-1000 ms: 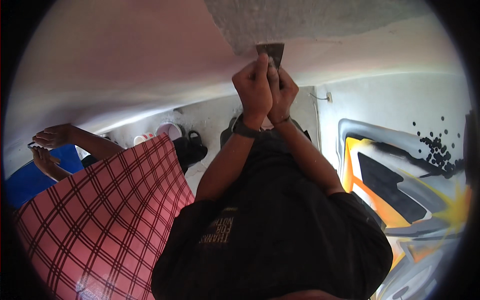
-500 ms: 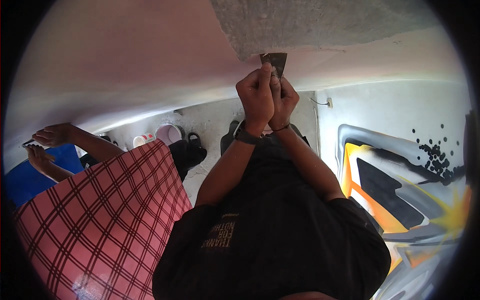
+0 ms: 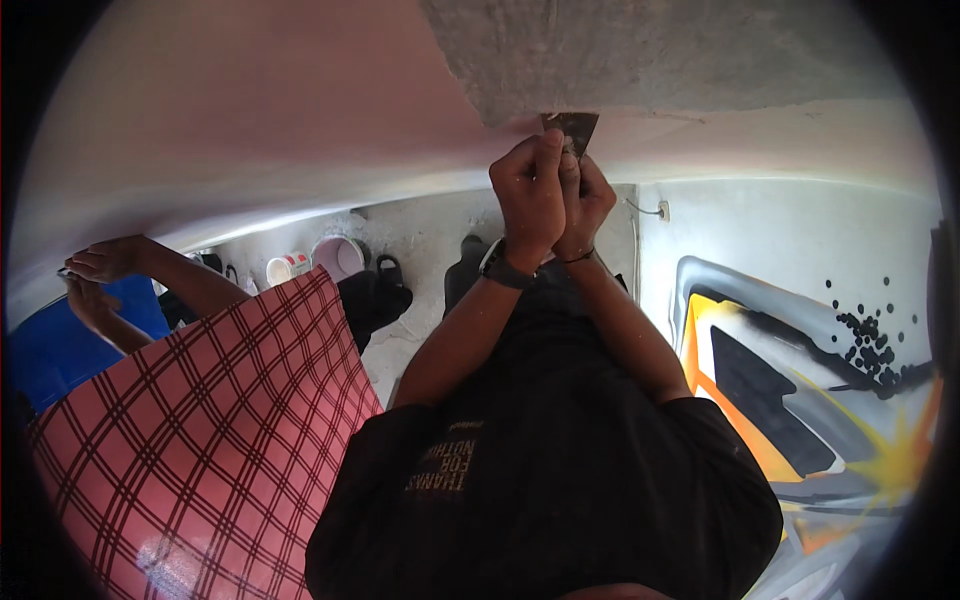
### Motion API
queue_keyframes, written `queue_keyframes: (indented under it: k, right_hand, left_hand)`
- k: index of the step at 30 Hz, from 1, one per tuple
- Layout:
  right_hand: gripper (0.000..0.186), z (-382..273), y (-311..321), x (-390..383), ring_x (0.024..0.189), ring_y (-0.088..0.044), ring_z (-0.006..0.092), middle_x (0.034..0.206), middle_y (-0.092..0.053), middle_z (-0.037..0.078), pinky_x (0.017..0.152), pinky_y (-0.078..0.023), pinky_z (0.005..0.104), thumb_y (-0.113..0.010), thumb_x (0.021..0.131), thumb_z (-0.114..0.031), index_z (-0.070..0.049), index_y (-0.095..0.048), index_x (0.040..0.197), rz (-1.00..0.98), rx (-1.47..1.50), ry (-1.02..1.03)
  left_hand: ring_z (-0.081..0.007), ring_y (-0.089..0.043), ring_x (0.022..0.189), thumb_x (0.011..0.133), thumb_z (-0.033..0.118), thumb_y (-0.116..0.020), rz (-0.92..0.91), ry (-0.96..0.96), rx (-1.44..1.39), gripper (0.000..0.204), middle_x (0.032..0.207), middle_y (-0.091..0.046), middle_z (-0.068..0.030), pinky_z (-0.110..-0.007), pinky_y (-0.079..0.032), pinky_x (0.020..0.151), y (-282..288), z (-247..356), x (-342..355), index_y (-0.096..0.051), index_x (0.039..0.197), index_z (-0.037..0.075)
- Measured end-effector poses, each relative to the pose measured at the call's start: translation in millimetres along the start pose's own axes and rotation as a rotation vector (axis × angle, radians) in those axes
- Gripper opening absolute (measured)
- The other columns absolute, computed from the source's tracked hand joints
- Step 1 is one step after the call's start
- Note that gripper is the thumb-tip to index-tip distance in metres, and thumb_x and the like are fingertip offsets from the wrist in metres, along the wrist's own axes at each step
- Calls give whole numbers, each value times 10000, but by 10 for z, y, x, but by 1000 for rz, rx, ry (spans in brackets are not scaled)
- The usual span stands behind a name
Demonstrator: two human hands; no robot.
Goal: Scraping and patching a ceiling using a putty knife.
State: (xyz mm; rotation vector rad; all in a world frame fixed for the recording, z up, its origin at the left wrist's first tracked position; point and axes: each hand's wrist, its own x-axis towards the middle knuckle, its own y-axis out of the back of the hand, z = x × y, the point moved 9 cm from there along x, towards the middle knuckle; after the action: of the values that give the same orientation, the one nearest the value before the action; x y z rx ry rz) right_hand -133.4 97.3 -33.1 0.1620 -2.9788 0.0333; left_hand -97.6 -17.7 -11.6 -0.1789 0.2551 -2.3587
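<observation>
Both of my hands are closed together around a scraper, hiding its handle. My left hand (image 3: 529, 197) has its thumb pressed up along the scraper (image 3: 574, 128). Tight beside it, my right hand (image 3: 588, 208) grips from the other side. The scraper's dark, flared blade meets the pale pinkish wall (image 3: 330, 90) at the lower border of a bare grey patch (image 3: 650, 60). White specks dot the blade and my hands.
At left, a co-worker's hands (image 3: 103, 262) work against the same wall. Beside me is a red checked cloth (image 3: 210, 410). A blue container (image 3: 130, 315), a pinkish bucket (image 3: 340, 257) and a white tub (image 3: 285, 268) stand lower down. A painted wall (image 3: 790, 225) with a socket (image 3: 663, 210) borders my right.
My hands and the scraper have shifted slightly right and down in the picture, along the border of the grey patch. The co-worker's lower hand has moved up toward the other one.
</observation>
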Motion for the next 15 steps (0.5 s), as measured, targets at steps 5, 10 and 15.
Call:
queue_keyframes:
  k: [5,10,15]
  right_hand:
    - [264,-36,31,-53,669,-411,70,660,-498,57,556,-392,284,-578,1017,-167,25,-575,836,-21,-57,25]
    - [283,-36,56,-20,668,-405,79,666,-485,50,559,-387,283,-575,1020,-176,21,-552,819,-46,-2,49]
    - [301,28,79,21,679,-402,79,675,-473,51,566,-379,280,-573,1023,-178,15,-528,797,-49,-35,7]
  left_hand:
    - [-59,-460,613,1014,147,-614,21,34,33,344,629,-583,-21,-265,-392,556,20,-21,-75,-598,729,-46]
    - [-60,-449,620,1016,145,-610,71,-5,-3,355,621,-564,-13,-267,-391,555,-11,-23,-101,-579,717,-43]
    - [-57,-424,615,1016,147,-611,30,12,10,360,611,-544,-8,-264,-376,545,-57,-50,-63,-569,712,-39]
